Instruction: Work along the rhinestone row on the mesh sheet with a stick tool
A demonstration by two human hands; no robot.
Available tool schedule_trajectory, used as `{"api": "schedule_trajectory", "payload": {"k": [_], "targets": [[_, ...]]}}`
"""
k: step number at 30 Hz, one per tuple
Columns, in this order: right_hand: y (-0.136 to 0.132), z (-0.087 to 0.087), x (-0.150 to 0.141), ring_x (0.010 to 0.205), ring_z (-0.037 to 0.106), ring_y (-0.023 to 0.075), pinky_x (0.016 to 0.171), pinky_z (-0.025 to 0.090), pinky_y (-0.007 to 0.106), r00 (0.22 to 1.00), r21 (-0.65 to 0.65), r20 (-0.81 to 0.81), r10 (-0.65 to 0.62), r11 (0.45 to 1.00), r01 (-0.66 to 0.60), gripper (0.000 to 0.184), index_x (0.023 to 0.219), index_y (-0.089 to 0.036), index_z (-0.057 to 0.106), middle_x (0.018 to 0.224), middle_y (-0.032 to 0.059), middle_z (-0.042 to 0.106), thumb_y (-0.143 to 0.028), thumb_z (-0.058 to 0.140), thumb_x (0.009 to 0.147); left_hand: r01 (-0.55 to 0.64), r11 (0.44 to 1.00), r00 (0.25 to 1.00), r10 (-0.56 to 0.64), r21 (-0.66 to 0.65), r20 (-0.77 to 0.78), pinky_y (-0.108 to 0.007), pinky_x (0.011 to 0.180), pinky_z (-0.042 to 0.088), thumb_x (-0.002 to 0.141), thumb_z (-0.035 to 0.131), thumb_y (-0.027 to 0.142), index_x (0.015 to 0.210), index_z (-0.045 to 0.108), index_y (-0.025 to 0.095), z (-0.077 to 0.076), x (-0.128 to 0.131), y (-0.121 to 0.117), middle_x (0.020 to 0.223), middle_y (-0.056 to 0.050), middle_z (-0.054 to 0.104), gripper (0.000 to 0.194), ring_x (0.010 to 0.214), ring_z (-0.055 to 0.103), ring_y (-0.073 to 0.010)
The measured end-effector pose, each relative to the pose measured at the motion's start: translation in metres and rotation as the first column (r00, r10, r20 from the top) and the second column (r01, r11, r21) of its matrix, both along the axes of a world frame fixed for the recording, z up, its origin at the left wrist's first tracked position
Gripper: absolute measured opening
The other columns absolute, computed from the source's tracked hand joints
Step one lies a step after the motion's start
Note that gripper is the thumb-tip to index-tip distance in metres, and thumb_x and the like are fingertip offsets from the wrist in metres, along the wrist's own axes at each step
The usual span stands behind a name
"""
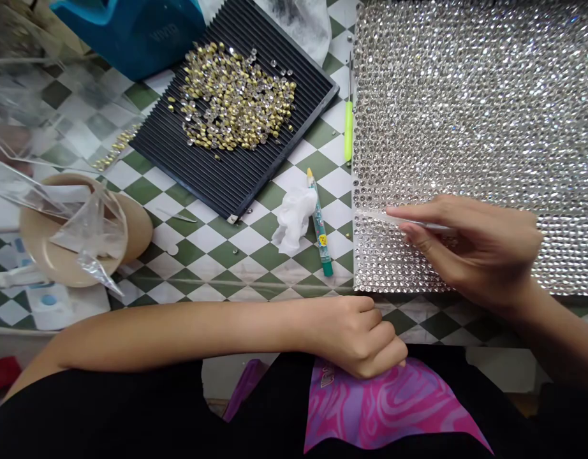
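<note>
My right hand (485, 245) is over the lower left part of a sheet covered with rows of shiny clear rhinestones (466, 115). Between its thumb and forefinger it pinches a slim, pale tweezers-like tool (430, 225), whose tip points left, where a narrow pale strip (373, 215) crosses the stones. My left hand (358, 335) is curled into a fist by the table's front edge, above my lap; nothing shows in it. Left of the sheet lie a yellow-tipped pencil with a green end (320, 229) and a crumpled white tissue (294, 217).
A black ridged tray (167, 150) carries loose gold-backed rhinestones (236, 102). A lime-handled pick (348, 131) lies along the sheet's left edge. At left stands a beige cup (141, 226) with plastic bags; behind is a blue tape dispenser (136, 38). The checkered tablecloth (250, 239) has stray stones.
</note>
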State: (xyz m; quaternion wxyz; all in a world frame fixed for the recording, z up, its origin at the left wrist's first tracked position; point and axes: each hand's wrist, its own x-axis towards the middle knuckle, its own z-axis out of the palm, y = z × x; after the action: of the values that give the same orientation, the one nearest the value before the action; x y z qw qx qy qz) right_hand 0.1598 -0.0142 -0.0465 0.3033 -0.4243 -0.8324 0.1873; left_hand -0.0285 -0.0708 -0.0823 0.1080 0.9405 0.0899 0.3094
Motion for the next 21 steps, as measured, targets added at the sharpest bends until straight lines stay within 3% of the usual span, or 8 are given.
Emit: {"api": "schedule_trajectory", "payload": {"k": [21], "targets": [[-0.0017,0.0051,0.0030,0.054,0.058,0.0050,0.051,0.048,0.018,0.999,-0.020,0.038,-0.036,0.999,0.037,0.018,0.103,-0.024,0.071,0.077,-0.0026,0.072,-0.013,0.063,0.090,0.012,1.000,1.000,-0.012,-0.022,0.001,-0.022,0.042,0.032,0.090,0.061,0.026,0.064,0.049,0.019,0.0003,0.0000,0.0000,0.053,0.009,0.040,0.030,0.041,0.039,-0.0059]]}}
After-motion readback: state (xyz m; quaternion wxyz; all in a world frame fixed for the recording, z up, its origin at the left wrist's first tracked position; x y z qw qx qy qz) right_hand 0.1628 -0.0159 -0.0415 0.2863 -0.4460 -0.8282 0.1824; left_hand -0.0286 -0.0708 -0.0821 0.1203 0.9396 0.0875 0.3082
